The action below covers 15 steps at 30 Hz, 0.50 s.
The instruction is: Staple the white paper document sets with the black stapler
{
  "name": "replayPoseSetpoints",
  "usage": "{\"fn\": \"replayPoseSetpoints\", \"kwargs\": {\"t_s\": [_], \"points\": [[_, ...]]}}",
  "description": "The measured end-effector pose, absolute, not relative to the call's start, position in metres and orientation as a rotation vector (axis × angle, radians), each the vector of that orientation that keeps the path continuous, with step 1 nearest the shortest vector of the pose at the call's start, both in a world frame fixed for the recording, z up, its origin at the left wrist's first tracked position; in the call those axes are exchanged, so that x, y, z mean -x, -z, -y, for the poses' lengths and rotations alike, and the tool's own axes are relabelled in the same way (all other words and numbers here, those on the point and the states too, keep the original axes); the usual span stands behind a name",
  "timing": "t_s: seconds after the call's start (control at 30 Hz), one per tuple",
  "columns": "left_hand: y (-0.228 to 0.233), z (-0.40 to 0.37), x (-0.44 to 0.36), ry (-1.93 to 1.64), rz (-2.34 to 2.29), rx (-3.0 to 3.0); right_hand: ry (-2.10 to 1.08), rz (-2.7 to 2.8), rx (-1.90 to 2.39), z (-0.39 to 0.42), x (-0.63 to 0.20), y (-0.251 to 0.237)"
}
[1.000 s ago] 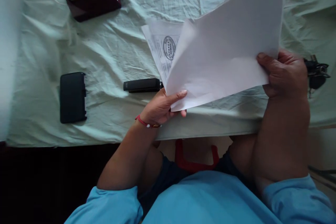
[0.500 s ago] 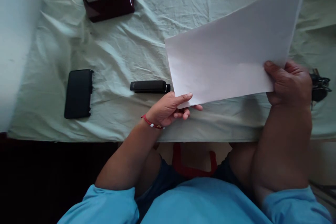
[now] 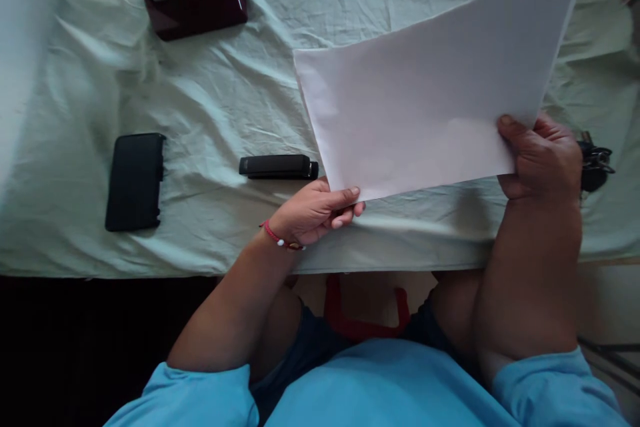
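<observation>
Both hands are clamped on a sheaf of white paper [image 3: 430,90], held tilted above the tabletop [image 3: 225,93] in the right half of the frame. The left hand [image 3: 313,213] pinches the lower left corner; the right hand [image 3: 543,157] grips the right edge, thumb on top. In my judgement, squaring the sheets calls for light, even grips at opposite edges. A black stapler [image 3: 277,166] lies just left of the left hand, a dark phone [image 3: 134,181] further left.

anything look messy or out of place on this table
Only the pale green cloth, wrinkled all over the table. The stapler and black case lie flat, and both hands hold the paper sheets squarely. Nothing spilled or damaged.
</observation>
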<state>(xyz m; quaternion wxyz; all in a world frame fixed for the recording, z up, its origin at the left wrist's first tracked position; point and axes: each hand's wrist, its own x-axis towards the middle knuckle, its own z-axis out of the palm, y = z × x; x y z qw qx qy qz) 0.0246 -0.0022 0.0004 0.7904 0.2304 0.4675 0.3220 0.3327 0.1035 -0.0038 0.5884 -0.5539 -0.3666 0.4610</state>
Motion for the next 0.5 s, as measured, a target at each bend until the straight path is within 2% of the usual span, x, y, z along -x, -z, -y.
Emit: {"fn": "replayPoseSetpoints", "kwargs": {"t_s": [0.27, 0.5], "points": [[-0.0035, 0.0033, -0.0258, -0.696, -0.984, -0.475, -1.105, 0.858, 1.250, -0.1031, -0.3344, 0.0055], [-0.0047, 0.0030, -0.0245, -0.683, -0.996, -0.502, -1.126, 0.849, 1.381, -0.1033, -0.3327, 0.0029]]}}
